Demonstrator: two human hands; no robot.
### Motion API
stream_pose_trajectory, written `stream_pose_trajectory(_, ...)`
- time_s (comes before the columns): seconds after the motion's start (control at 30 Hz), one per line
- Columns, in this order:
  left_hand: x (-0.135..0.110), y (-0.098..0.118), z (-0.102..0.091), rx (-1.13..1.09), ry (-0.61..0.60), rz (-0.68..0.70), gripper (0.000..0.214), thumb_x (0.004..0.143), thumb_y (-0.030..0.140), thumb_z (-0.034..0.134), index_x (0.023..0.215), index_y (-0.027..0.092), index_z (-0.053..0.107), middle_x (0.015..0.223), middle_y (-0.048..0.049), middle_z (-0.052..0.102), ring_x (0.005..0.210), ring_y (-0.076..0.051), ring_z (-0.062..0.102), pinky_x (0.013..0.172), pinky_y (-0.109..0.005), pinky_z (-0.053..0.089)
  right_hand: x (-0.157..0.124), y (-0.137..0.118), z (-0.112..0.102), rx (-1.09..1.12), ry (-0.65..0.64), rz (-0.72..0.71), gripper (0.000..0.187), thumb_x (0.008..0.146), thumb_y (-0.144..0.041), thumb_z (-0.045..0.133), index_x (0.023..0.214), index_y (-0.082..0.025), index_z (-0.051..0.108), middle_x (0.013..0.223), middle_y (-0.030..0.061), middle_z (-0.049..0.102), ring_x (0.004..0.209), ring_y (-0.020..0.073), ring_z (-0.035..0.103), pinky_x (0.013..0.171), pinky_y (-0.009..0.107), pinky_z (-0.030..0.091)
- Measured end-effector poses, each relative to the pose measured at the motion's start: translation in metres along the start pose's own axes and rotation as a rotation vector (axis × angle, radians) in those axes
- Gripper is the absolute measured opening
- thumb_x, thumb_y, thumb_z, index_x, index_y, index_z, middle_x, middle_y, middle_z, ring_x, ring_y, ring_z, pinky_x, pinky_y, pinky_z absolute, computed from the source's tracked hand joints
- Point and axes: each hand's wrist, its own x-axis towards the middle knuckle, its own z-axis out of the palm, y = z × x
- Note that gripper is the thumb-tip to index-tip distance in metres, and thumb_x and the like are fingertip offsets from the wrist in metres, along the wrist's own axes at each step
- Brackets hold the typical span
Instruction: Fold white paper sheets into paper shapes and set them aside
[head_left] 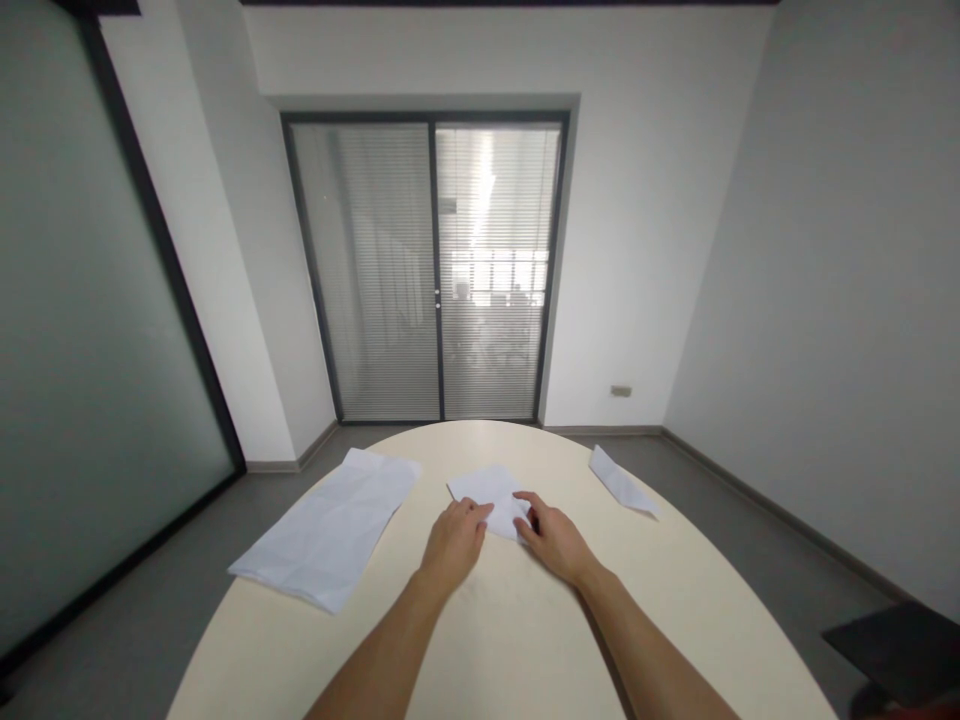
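Note:
A small folded piece of white paper (491,485) lies on the round table in front of me. My left hand (456,535) rests on its near left part, fingers stretched out and lying on the paper. At the right edge of the paper is my right hand (553,535), palm down, its thumb and index finger apart and their tips touching the sheet. The other fingers of the right hand curl beneath it and are partly hidden.
A larger white sheet (334,530) lies on the left of the cream table (510,640). To the right, a narrow folded white paper (622,482) sits near the table's edge. A dark flat object (900,650) shows at the lower right, beyond the table.

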Motion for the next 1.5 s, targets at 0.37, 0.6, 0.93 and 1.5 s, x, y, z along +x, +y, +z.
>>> stream_pose_trajectory(0.37,0.0,0.005,-0.005,0.018,0.024,0.077,0.025,0.096,0.026,0.048,0.095,0.023,0.073,0.097,-0.0054,0.065,0.094,-0.02,0.057,0.086,-0.035,0.044,0.002,0.005,0.0,-0.046,0.115,-0.127,0.029,0.083,-0.016,0.049,0.101,-0.023,0.071,0.109,0.0065,0.063,0.103,0.0198,0.059,0.093,0.031,0.044)
stream_pose_trajectory(0.6,0.0,0.008,-0.005,0.072,0.026,0.048,0.029,0.097,0.029,0.046,0.09,0.022,0.073,0.091,-0.0058,0.064,0.091,-0.02,0.057,0.085,-0.036,0.043,0.0,-0.01,-0.002,-0.066,0.06,-0.231,0.025,0.084,-0.018,0.053,0.095,-0.024,0.075,0.101,0.0054,0.069,0.098,0.0207,0.06,0.092,0.033,0.044)
stream_pose_trajectory(0.93,-0.001,0.012,-0.01,0.039,-0.018,0.071,0.02,0.092,0.026,0.053,0.087,0.021,0.072,0.085,-0.0057,0.064,0.088,-0.022,0.057,0.086,-0.036,0.044,0.0,-0.016,-0.006,-0.096,-0.048,-0.162,0.029,0.089,-0.027,0.051,0.101,-0.027,0.077,0.104,0.006,0.071,0.101,0.0231,0.059,0.094,0.035,0.043)
stream_pose_trajectory(1.5,-0.007,0.014,-0.013,-0.193,-0.177,0.247,0.028,0.09,0.029,0.057,0.116,0.026,0.067,0.137,-0.0048,0.058,0.128,-0.023,0.051,0.113,-0.043,0.033,0.003,0.003,0.004,-0.165,-0.002,0.018,0.044,0.089,-0.039,0.051,0.126,-0.019,0.066,0.138,0.011,0.058,0.13,0.0252,0.05,0.112,0.039,0.032)
